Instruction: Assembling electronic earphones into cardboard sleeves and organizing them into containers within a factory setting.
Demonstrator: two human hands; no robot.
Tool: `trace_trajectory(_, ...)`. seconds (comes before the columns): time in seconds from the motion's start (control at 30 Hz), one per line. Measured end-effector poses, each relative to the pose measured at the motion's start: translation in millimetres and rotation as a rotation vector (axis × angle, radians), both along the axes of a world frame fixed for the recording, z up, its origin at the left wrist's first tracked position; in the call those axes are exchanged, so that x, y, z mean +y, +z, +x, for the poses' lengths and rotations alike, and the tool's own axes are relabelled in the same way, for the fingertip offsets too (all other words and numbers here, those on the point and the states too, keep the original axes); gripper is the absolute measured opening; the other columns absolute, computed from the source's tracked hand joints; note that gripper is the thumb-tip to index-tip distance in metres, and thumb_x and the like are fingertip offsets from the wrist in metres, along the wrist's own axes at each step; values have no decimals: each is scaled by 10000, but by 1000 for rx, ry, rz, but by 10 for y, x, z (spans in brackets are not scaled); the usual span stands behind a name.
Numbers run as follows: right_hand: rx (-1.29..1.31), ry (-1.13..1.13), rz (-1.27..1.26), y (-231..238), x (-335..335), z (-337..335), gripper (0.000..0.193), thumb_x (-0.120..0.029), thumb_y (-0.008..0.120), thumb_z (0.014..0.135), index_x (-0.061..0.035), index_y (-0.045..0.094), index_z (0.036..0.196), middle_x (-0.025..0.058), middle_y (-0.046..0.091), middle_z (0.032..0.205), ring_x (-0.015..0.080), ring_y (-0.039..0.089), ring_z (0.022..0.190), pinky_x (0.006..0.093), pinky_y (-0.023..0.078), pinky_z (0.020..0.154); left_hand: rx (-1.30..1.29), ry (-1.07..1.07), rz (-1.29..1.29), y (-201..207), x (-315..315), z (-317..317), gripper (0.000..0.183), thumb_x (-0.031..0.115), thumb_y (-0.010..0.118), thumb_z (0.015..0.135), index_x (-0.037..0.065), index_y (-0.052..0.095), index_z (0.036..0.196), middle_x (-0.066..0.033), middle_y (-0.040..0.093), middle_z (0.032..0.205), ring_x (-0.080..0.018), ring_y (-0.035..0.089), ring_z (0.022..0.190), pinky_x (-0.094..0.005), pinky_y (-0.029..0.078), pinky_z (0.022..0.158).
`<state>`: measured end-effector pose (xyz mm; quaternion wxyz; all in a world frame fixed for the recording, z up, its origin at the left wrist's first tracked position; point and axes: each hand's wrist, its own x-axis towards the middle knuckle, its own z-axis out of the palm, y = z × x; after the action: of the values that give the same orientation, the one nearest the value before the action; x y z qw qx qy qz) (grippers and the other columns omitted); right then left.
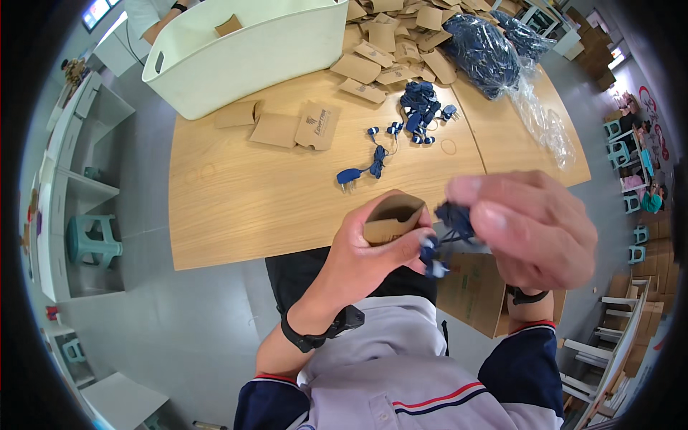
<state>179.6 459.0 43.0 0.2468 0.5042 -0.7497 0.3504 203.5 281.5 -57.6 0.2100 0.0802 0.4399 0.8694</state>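
Blue-and-white earphones (pixel 456 221), cord bundled, sit pinched between the right hand's (pixel 541 229) fingers, just right of a small brown box (pixel 387 231). The left hand's (pixel 362 247) fingers wrap that open-mouthed box. Blur muddies the earphones, perhaps touching the left hand. Far left, a white tub (pixel 244 75) contains another brown box (pixel 228 26); far right, a clear bag (pixel 550 135) holds dark blue bundles (pixel 481 56).

Pale shirt (pixel 416 365), navy sleeves (pixel 519 373), black wristbands (pixel 304 340)

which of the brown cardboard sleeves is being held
The cardboard sleeve in the left hand, gaping open; the other sleeves lie on the table or in the white tub.
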Motion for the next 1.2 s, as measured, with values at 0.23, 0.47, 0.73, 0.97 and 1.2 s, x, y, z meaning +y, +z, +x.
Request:
trace_trajectory(0.23, 216, -160, 1, -67, -71, -115, 279, 85, 585, 833, 8, 602, 1101, 237, 685, 964, 290, 685, 749, 298, 535, 607, 290, -8, -412, 31, 10, 54, 225, 127, 713, 835, 22, 599, 998, -24, 637, 864, -83, 555, 777, -252, 473, 719)
trace_trajectory(0.47, 201, -84, -49, -136, -198, 98, 218, -62, 629, 851, 1, 576, 1053, 226, 667, 1010, 317, 693, 756, 327, 581, 614, 98, 52, -48, 119, -43, 92, 224, 125, 708, 864, 7, 612, 1028, -18, 628, 886, -71, 593, 816, -219, 496, 687)
trace_trajectory(0.73, 30, 24, -46, -50, -181, 64, 168, -114, 609, 890, -24, 572, 1026, 212, 672, 979, 304, 690, 721, 327, 578, 604, 350, 29, -358, 111, -93, 81, 251, 42, 710, 807, 12, 604, 1033, -45, 618, 849, -111, 549, 763, -247, 463, 708)
trace_trajectory(0.97, -243, 62, -239, -205, -267, 64, 78, -38, 606, 877, -29, 656, 936, 182, 703, 875, 261, 684, 657, 299, 547, 563, 503, 98, -329, 55, -84, 60, 297, -30, 698, 777, 2, 606, 1058, -65, 634, 892, -136, 600, 815, -274, 486, 766)
trace_trajectory(1.2, -364, -55, -150, -288, -183, 146, 252, 11, 659, 730, -38, 719, 970, 125, 719, 949, 233, 691, 780, 278, 520, 631, 235, -126, -193, -46, -149, 59, 316, -7, 669, 841, -3, 595, 1148, -72, 665, 992, -105, 622, 790, -243, 509, 700)
